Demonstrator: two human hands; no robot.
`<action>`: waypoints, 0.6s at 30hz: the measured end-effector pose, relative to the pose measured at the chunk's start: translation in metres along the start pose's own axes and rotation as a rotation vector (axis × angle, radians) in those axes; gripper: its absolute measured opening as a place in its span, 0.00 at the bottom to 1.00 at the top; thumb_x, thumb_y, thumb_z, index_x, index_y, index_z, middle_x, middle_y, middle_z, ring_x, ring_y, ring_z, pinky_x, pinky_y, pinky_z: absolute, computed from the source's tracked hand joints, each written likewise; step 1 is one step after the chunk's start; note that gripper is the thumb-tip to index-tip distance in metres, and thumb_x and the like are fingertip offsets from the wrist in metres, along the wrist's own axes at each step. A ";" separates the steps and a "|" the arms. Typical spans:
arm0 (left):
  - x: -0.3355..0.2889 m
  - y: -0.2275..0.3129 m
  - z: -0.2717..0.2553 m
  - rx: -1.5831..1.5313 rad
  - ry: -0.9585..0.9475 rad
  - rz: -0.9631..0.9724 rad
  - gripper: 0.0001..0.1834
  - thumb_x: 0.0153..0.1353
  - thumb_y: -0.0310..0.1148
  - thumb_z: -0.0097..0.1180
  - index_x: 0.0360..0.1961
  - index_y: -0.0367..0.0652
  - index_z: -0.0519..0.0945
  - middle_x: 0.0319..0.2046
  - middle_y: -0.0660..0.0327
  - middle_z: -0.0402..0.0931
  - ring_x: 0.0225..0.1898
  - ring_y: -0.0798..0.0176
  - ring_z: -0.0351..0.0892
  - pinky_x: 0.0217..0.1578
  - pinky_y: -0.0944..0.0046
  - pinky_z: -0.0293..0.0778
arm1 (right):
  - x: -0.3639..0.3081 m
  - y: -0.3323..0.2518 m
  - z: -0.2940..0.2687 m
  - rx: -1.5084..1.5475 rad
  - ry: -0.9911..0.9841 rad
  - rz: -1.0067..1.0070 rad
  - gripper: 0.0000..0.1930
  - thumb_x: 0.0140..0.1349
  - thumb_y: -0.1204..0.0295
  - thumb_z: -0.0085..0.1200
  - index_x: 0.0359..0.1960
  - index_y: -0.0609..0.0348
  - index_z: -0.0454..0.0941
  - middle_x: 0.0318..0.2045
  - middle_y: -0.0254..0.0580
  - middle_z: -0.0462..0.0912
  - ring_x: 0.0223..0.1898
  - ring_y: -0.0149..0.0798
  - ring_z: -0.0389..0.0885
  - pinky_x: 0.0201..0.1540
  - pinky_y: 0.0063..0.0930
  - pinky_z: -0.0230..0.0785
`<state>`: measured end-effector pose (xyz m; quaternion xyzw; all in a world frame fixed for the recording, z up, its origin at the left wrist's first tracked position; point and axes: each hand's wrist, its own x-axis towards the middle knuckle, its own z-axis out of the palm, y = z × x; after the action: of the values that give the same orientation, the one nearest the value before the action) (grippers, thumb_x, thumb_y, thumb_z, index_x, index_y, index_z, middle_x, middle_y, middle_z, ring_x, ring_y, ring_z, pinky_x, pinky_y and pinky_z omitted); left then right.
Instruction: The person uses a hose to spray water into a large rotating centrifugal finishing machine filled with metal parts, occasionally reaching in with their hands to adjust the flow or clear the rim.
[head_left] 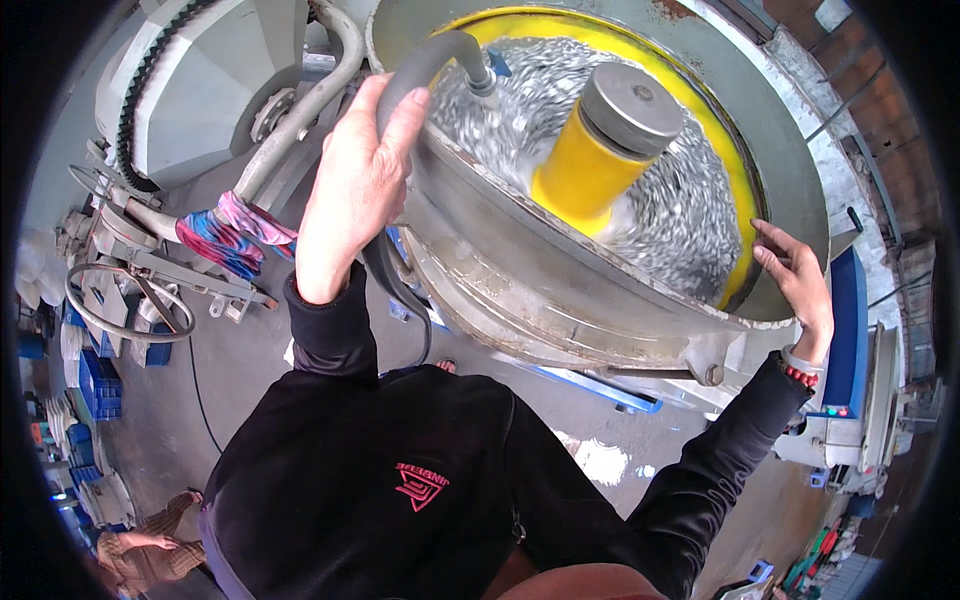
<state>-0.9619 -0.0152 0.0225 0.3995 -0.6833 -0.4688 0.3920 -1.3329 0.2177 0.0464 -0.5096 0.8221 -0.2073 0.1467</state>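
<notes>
My left hand (352, 180) is wrapped round a thick grey hose (432, 58) at the near left rim of a big round vibrating tub (500, 225). The hose bends over the rim, and its metal end with a blue lever (500, 63) points down into the tub. Inside, a mass of small shiny metal pieces (690, 235) looks streaked by motion round a yellow centre post (583, 170) with a grey metal cap (632, 105). At the right rim my right hand (797, 285) holds nothing; its fingers are apart and reach toward the yellow lining (742, 215). Whether they touch it, I cannot tell.
To the left stands a grey many-sided drum (220, 85) with a toothed belt, a handwheel (130, 302) and a colourful cloth (235, 235) on its pipe. A blue panel (846, 330) is at the right. Another person (150, 545) is at the lower left.
</notes>
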 end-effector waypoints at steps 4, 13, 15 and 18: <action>0.002 -0.001 -0.001 0.021 -0.015 0.016 0.23 0.66 0.47 0.48 0.54 0.40 0.70 0.15 0.67 0.64 0.14 0.75 0.61 0.16 0.69 0.61 | -0.002 0.001 0.001 0.007 0.018 0.018 0.21 0.62 0.68 0.55 0.56 0.62 0.73 0.35 0.44 0.82 0.36 0.31 0.77 0.43 0.27 0.68; 0.001 -0.001 0.000 0.027 -0.005 -0.004 0.24 0.67 0.46 0.48 0.55 0.40 0.69 0.15 0.67 0.64 0.13 0.74 0.62 0.15 0.69 0.62 | 0.003 0.005 0.001 -0.019 -0.002 -0.020 0.21 0.63 0.67 0.55 0.56 0.62 0.72 0.34 0.44 0.82 0.36 0.31 0.76 0.43 0.27 0.68; 0.001 -0.002 -0.001 0.045 -0.010 0.021 0.24 0.66 0.47 0.48 0.54 0.39 0.69 0.14 0.67 0.64 0.13 0.74 0.63 0.15 0.69 0.62 | 0.001 0.003 0.002 -0.013 0.011 -0.006 0.21 0.62 0.67 0.55 0.56 0.62 0.72 0.33 0.43 0.81 0.35 0.31 0.76 0.42 0.26 0.68; 0.001 -0.001 -0.002 0.048 -0.016 0.027 0.24 0.66 0.47 0.48 0.54 0.39 0.69 0.14 0.67 0.64 0.12 0.74 0.63 0.15 0.69 0.62 | -0.001 -0.003 0.001 -0.020 0.007 0.021 0.21 0.62 0.67 0.55 0.56 0.62 0.73 0.32 0.43 0.81 0.35 0.30 0.76 0.42 0.26 0.68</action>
<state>-0.9606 -0.0170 0.0218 0.3956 -0.7028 -0.4504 0.3830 -1.3300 0.2171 0.0467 -0.5016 0.8299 -0.1995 0.1409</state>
